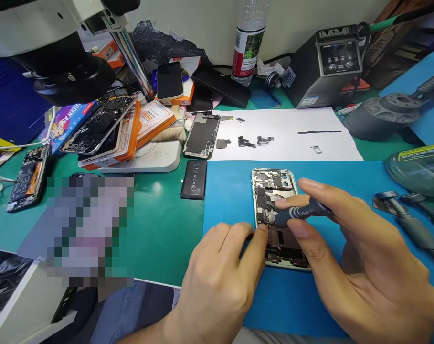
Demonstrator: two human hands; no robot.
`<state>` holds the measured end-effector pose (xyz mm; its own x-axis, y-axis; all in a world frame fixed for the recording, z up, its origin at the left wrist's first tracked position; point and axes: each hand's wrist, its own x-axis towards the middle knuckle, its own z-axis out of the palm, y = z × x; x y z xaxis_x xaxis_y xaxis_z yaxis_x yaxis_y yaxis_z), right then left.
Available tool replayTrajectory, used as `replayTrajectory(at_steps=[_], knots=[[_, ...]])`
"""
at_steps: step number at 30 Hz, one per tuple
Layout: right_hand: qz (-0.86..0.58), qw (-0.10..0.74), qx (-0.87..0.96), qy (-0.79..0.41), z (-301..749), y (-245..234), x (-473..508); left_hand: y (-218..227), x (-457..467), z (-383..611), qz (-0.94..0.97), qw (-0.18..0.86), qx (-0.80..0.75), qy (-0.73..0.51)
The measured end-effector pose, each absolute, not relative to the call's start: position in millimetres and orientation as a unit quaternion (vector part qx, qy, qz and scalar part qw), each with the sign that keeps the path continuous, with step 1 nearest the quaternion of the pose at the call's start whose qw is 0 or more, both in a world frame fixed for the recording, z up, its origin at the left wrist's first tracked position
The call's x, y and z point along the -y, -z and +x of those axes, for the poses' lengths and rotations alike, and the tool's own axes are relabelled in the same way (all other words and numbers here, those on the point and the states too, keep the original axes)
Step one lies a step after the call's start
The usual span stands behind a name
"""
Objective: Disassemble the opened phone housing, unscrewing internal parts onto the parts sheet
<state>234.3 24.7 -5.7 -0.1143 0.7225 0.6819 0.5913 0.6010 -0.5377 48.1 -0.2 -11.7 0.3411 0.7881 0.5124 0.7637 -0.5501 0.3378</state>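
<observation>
An opened phone (279, 246) with a pale green frame lies on the blue mat, its inner boards and camera openings showing. My left hand (224, 277) is closed at the phone's left edge, the index fingertip touching it; the thumb is hidden. Between the thumb and fingers of my right hand (360, 243) is a dark-handled screwdriver (297, 213), tilted over the middle of the phone. Its tip cannot be made out. Left of the mat lies a black phone battery (194, 179), with a detached phone screen (201, 135) above it.
Small metal parts (246, 141) and a SIM tray (316, 150) rest on white paper (284, 122). A microscope head (73, 67) overhangs the left, above stacked boxes and phones. A bottle (248, 45) and a control box (324, 67) stand behind. Cables and tools (410, 224) lie right.
</observation>
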Motion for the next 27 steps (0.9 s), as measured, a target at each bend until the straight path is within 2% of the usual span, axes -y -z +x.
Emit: replayTrajectory(at_steps=[11,19,21,23,27], knots=[[-0.471,0.470,0.746,-0.006,236,-3,-23,15,2,46,0.819,0.028,-0.475,-0.320],[-0.447,0.472,0.760,-0.018,233,0,-23,14,1,46,0.818,0.038,-0.469,-0.332],[-0.445,0.479,0.756,-0.018,231,3,-22,11,1,43,0.797,0.083,-0.469,-0.372],[-0.488,0.509,0.708,-0.048,230,4,-21,8,0,36,0.744,0.186,-0.473,-0.435],[-0.504,0.662,0.523,-0.186,230,-7,-18,0,-4,22,0.565,0.427,-0.476,-0.522]])
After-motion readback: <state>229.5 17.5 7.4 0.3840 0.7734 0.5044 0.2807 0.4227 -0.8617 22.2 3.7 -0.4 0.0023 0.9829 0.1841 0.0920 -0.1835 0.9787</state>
